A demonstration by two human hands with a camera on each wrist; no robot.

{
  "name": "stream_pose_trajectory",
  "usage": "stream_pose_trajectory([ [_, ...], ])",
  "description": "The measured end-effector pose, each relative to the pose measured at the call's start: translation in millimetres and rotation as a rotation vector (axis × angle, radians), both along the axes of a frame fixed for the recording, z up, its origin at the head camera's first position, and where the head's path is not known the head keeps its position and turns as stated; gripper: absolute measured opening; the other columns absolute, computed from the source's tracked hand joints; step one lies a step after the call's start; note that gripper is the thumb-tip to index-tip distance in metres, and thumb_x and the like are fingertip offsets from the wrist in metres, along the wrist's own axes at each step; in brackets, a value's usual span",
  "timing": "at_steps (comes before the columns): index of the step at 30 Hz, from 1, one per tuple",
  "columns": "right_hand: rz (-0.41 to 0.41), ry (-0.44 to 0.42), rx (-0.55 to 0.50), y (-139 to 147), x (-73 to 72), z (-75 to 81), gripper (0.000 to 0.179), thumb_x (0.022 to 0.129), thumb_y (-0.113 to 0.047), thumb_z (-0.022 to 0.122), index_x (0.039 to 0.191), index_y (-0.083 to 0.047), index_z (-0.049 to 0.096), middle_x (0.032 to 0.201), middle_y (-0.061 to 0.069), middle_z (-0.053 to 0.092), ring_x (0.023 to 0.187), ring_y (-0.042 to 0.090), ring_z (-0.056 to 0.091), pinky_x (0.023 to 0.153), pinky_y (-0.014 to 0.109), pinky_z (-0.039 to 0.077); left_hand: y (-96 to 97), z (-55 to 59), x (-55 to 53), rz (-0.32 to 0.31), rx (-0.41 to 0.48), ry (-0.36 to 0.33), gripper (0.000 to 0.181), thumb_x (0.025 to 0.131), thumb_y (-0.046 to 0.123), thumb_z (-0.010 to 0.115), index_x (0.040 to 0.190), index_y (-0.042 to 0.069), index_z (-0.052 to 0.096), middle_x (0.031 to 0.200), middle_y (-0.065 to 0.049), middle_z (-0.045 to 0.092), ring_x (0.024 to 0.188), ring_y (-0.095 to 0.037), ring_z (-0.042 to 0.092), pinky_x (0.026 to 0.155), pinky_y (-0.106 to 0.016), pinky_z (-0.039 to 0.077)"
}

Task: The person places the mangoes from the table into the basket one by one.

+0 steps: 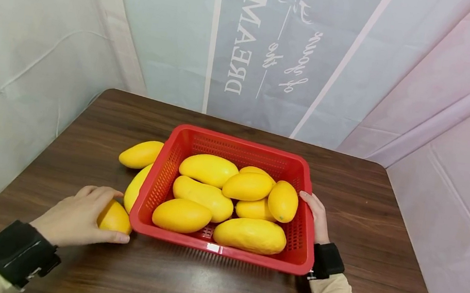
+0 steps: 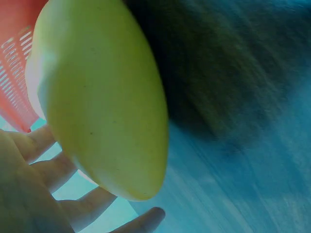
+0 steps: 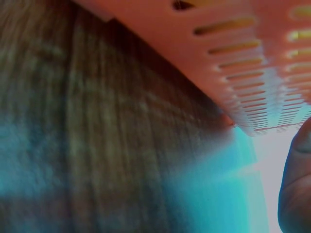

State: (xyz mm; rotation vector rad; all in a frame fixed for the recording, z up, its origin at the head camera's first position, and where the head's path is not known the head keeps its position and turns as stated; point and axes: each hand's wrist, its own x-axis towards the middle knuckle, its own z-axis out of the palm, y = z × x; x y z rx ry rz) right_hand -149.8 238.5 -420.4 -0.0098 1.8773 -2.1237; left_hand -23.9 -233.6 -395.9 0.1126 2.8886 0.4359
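My left hand (image 1: 81,218) curves over a yellow mango (image 1: 115,218) on the table, left of the basket, with the thumb along its near side. In the left wrist view, that mango (image 2: 104,102) looms large and smooth, with fingers (image 2: 92,206) along its lower left side. My right hand (image 1: 317,215) grips the right rim of a red plastic basket (image 1: 222,251), most of its fingers hidden by the wall. Several yellow mangoes lie inside the basket, one of them a mango (image 1: 283,201) close to that hand. The right wrist view shows the slotted basket wall (image 3: 243,73) from outside.
Two more mangoes lie left of the basket: one mango (image 1: 141,154) farther back, and another mango (image 1: 136,188) partly hidden by the basket's left wall. Beneath is a dark wood-grain table (image 1: 364,240). A printed grey curtain (image 1: 279,73) hangs behind its far edge.
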Motion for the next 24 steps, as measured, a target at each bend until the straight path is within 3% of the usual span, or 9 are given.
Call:
stream_pose_trajectory([
  [6, 0.003, 0.006, -0.002, 0, -0.2, 0.1, 0.054, 0.107, -0.038, 0.035, 0.152, -0.009, 0.029, 0.115, -0.010, 0.065, 0.100, 0.007, 0.067, 0.090, 0.030, 0.057, -1.6, -6.6, 5.0, -0.054, -0.035, 0.041, 0.111, 0.055, 0.089, 0.065, 0.131, 0.008, 0.055, 0.132, -0.015, 0.056, 0.123, -0.043, 0.045, 0.087, -0.069, 0.048],
  [15, 0.001, -0.008, 0.004, -1, 1.4, 1.3, 0.054, 0.107, -0.038, 0.036, 0.153, -0.011, 0.029, 0.117, -0.009, 0.063, 0.102, 0.008, 0.066, 0.091, 0.030, 0.057, -11.6, -10.5, 8.0, -0.142, -0.035, 0.038, 0.116, 0.053, 0.090, 0.064, 0.135, 0.009, 0.051, 0.137, -0.013, 0.053, 0.125, -0.039, 0.046, 0.087, -0.066, 0.049],
  [24, -0.009, -0.006, 0.023, -2, 1.7, 3.8, 0.053, 0.107, -0.039, 0.036, 0.152, -0.012, 0.030, 0.117, -0.009, 0.063, 0.103, 0.008, 0.065, 0.091, 0.030, 0.057, -16.9, -12.1, 7.2, -0.177, -0.028, 0.035, 0.100, 0.055, 0.069, 0.083, 0.134, 0.014, 0.053, 0.136, -0.012, 0.052, 0.122, -0.035, 0.048, 0.090, -0.062, 0.050],
])
